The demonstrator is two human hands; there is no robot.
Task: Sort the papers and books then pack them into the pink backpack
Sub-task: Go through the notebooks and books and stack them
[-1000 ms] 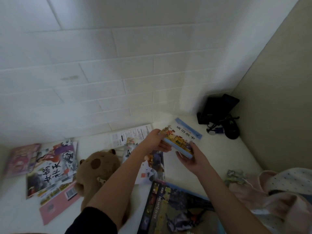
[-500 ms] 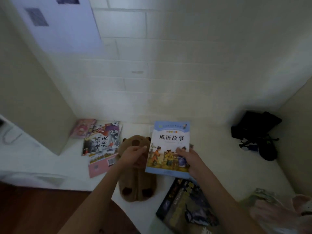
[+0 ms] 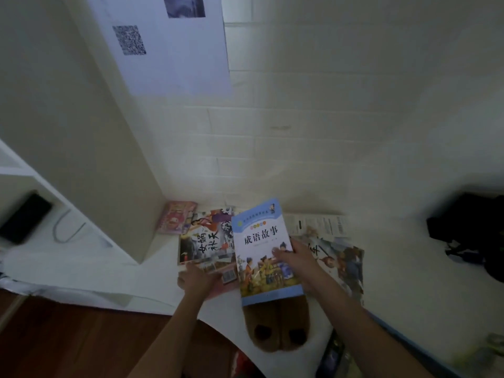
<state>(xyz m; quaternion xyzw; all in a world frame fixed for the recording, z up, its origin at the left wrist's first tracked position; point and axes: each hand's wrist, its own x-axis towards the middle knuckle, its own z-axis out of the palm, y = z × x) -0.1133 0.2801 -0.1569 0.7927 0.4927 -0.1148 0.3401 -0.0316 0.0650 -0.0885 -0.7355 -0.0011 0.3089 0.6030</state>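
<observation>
Above the plush toy [image 3: 275,326], right hand [image 3: 296,261] grips blue book [image 3: 261,241]; left hand [image 3: 197,276] grasps comic book [image 3: 207,238].

Both bare forearms come in from the bottom edge and reach toward 12 o'clock. The left hand [image 3: 197,278] sits at about 7 o'clock of the frame's centre, palm down, fingers curled over the near edge of a flat book [image 3: 207,238]. The right hand [image 3: 296,259], at 3 o'clock from the left, holds a blue-bordered book [image 3: 261,241] in its grip, thumb laid across the cover, fingers hidden behind
</observation>
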